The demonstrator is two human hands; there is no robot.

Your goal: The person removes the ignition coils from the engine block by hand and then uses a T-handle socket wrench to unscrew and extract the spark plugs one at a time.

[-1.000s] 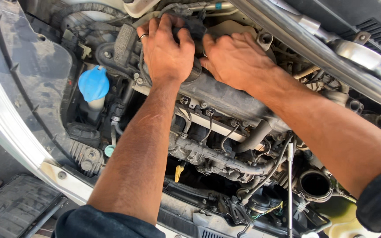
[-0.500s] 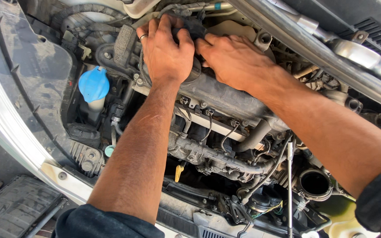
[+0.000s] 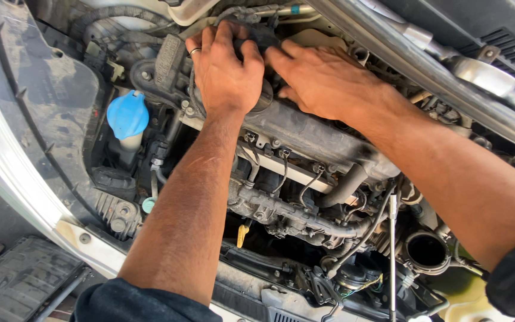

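I look down into a car's open engine bay. My left hand (image 3: pixel 227 71), with a ring on one finger, lies palm down on the far end of the grey engine cover (image 3: pixel 311 134), fingers curled over a black part (image 3: pixel 257 33). My right hand (image 3: pixel 326 80) reaches in from the right and presses on the same black part, fingertips meeting the left hand's. What sits under the two palms is hidden.
A blue reservoir cap (image 3: pixel 127 114) stands left of the engine. A yellow dipstick handle (image 3: pixel 242 234) and an open round hose mouth (image 3: pixel 425 250) lie nearer me. A thin metal prop rod (image 3: pixel 393 250) rises at lower right. The car's white front edge (image 3: pixel 7 173) runs along the left.
Both hands stay on the black part; the right hand's fingers have shifted slightly toward the left hand. Nothing else has moved.
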